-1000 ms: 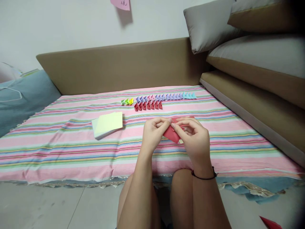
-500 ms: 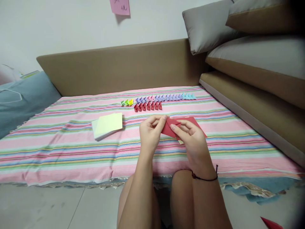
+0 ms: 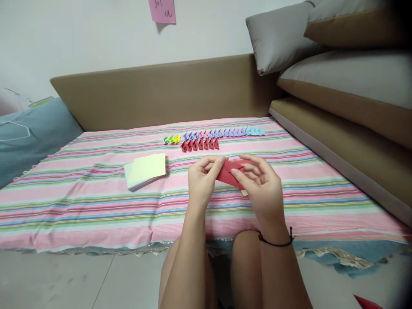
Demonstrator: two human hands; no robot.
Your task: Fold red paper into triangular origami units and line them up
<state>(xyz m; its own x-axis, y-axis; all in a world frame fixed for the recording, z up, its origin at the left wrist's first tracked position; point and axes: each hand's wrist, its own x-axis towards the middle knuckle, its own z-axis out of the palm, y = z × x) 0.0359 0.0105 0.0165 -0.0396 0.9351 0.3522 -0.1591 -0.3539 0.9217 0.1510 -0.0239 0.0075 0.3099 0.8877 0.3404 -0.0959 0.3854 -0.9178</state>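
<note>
A sheet of red origami paper (image 3: 228, 172), folded into a small layered shape, is held up between my two hands over the striped cloth. My left hand (image 3: 203, 177) pinches its left corner between thumb and bent fingers. On the right edge, the thumb of my right hand (image 3: 264, 182) presses the front while the fingers curl behind; their tips are partly hidden. A pale yellow bit of paper (image 3: 244, 192) shows just under the red one. Behind my hands stands a row of folded dark red paper pieces (image 3: 200, 145).
Farther back runs a row of purple, pink and blue folded pieces (image 3: 225, 133), with green and yellow ones (image 3: 171, 139) at its left. A stack of pale paper sheets (image 3: 146, 169) lies left of my hands. Grey-brown cushions (image 3: 347, 81) pile up at right. Something red (image 3: 367, 301) shows at bottom right.
The red flap that stuck out to the right behind my right hand no longer shows there. My right fingers have lifted and spread a little; my left hand keeps its pinch.
</note>
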